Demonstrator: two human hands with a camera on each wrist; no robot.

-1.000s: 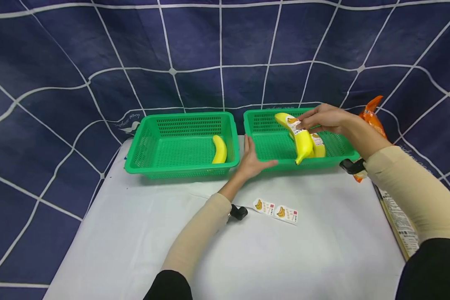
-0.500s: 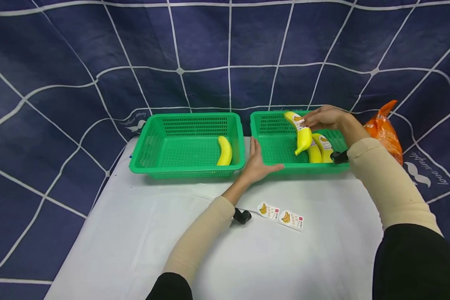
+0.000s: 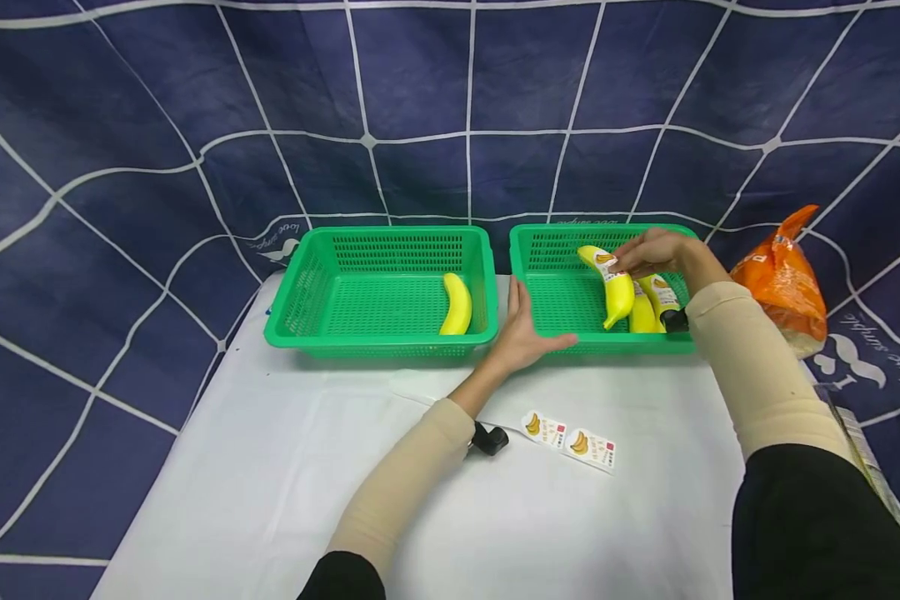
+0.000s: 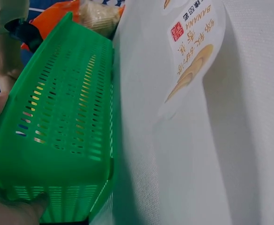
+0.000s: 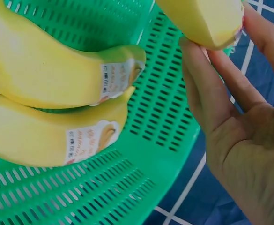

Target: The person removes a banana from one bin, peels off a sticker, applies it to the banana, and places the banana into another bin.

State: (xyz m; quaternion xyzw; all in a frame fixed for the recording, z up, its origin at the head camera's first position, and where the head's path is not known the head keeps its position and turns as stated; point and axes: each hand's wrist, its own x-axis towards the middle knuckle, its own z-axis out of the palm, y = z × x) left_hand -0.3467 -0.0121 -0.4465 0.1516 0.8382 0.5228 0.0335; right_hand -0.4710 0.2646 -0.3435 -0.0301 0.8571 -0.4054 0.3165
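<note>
My right hand (image 3: 656, 254) pinches a yellow banana (image 3: 617, 293) with a white label, inside the right green basket (image 3: 607, 343). Beside it lie two more labelled bananas, shown up close in the right wrist view as an upper banana (image 5: 43, 70) and a lower banana (image 5: 38, 131). At that basket's near left corner, my left hand (image 3: 521, 337) rests with straight fingers and the thumb spread along the front. The left wrist view shows the basket wall (image 4: 57, 108) close beside the left hand (image 4: 10, 206). One banana (image 3: 457, 304) without a visible label lies in the left green basket (image 3: 382, 342).
On the white table (image 3: 570, 533), a strip of banana labels (image 3: 570, 440) lies in front of the right basket, partly behind the left forearm. An orange bag (image 3: 783, 279) stands right of that basket. A blue checked cloth (image 3: 450, 108) hangs behind.
The pinched banana has been lowered among the other bananas in the right basket. The left hand keeps its place at the basket corner. The head view has shifted slightly.
</note>
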